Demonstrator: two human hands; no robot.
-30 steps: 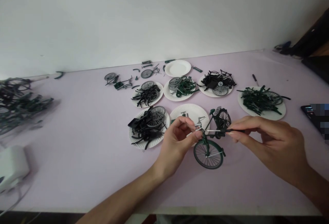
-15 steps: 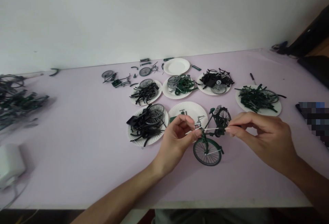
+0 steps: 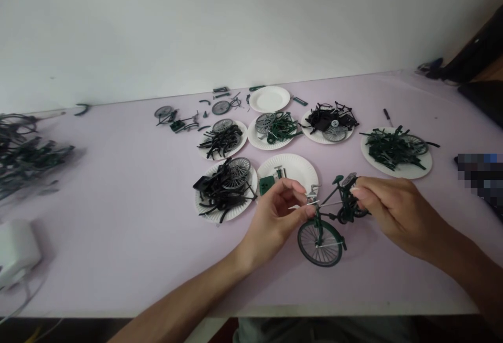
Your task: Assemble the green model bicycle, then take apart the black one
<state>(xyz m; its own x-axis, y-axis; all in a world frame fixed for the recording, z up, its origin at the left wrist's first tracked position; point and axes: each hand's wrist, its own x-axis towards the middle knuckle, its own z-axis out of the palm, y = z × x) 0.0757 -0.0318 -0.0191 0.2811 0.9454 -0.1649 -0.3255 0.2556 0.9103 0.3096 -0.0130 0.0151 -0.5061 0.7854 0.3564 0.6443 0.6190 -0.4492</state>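
A small dark green model bicycle [image 3: 326,225] stands on the lilac table [image 3: 118,227] in front of me. My left hand [image 3: 275,217] pinches its silver handlebar end with thumb and fingers closed. My right hand [image 3: 389,209] is closed around the rear of the bicycle, over the back wheel and rack, just behind the saddle. The front wheel rests on the table below my hands. A paper plate [image 3: 291,167] with a few small green parts lies just behind the bicycle.
Several paper plates hold black and green bicycle parts [image 3: 226,185], [image 3: 395,149], [image 3: 328,122]. An empty plate [image 3: 269,98] and loose parts [image 3: 176,120] lie further back. A heap of parts [image 3: 27,154] and a white box [image 3: 15,251] are at left. A screwdriver [image 3: 388,117] lies at right.
The thin tool in my right hand is no longer visible; that hand now grips the bicycle's rear. The bicycle has shifted slightly right and nearer me.
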